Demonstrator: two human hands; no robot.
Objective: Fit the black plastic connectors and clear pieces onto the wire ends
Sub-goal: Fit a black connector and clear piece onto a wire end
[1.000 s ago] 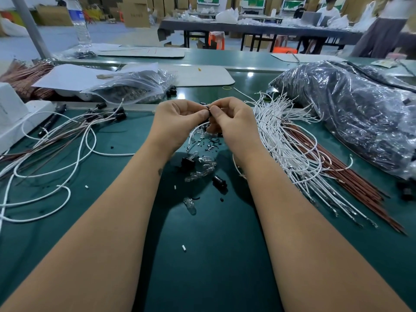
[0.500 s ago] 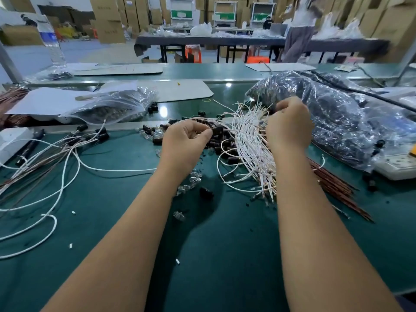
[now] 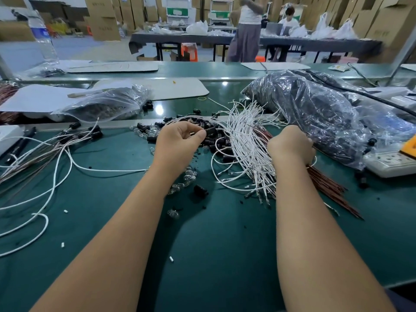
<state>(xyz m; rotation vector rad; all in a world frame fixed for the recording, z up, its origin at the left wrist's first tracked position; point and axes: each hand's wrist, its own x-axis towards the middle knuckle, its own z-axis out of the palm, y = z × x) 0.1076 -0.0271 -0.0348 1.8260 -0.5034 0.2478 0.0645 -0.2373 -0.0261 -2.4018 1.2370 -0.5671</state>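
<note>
One wire done with, the next being fetched

The left hand [image 3: 180, 143] pinches a black plastic connector [image 3: 211, 132] with a white wire trailing from it, held over the loose heap of black connectors [image 3: 216, 143] just left of the fanned bundle of white wires [image 3: 247, 145]. A second ago both hands met over that one piece; now the right hand [image 3: 290, 146] has gone off to the bundle's right edge, fingers curled into the strands beside the brown wires [image 3: 328, 188], though whether it holds one I cannot tell. Clear pieces [image 3: 182, 184] lie on the green table [image 3: 225, 255] nearer the person than the bundle. I judge another wire is being picked.
</note>
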